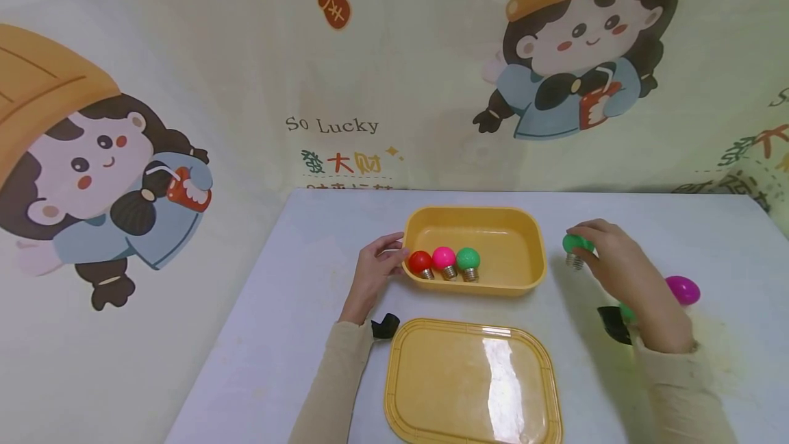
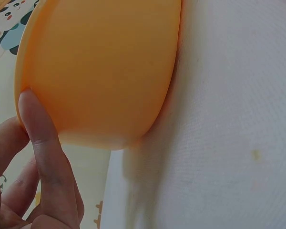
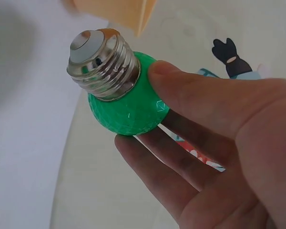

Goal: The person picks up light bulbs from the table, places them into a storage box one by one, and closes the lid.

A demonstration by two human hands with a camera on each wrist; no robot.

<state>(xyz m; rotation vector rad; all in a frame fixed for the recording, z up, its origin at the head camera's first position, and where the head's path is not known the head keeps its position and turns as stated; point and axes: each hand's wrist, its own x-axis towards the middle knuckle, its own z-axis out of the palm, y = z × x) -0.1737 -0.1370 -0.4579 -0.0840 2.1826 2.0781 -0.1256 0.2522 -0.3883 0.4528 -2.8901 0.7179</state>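
A green light bulb [image 3: 128,112] with a silver screw base is held in my right hand [image 1: 635,279], thumb on one side and fingers on the other. In the head view that bulb is right of a yellow plastic box [image 1: 511,252], its base pointing down. My left hand [image 1: 372,269] pinches the box's left end, and in the left wrist view the thumb [image 2: 40,124] presses the outer wall near the rim. Inside the box, along its near wall, lie a red bulb [image 1: 420,262], a pink bulb [image 1: 444,257] and another green bulb [image 1: 468,259].
A yellow lid [image 1: 444,382] lies flat on the white table [image 1: 265,362], nearer than the box. A magenta bulb [image 1: 683,290] rests right of my right forearm, and a bit of green [image 1: 627,312] shows beside that wrist. A printed cloth [image 1: 394,74] hangs behind the table.
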